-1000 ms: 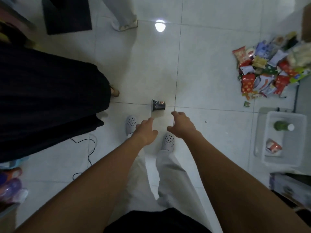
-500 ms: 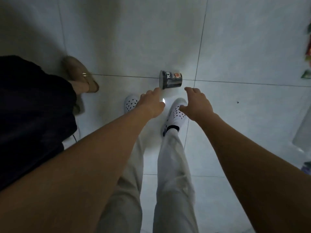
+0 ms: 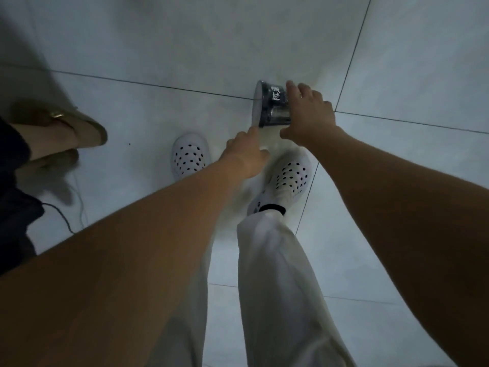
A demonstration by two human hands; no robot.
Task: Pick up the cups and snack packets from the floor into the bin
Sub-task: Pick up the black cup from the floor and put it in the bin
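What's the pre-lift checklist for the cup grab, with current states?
1. Right hand on the cup: ok, fingers drape over its side, thumb below it.
2. Grip fully closed: cannot tell, the far side of the cup is hidden by the hand.
3. Cup orientation: ok, lying on its side on the floor, wide end facing left.
4. Left hand clear of the cup: ok, empty, pointing toward it, just short.
5. Feet clear: ok, white shoes sit nearer than the cup.
6. Bin located: not ok, out of view.
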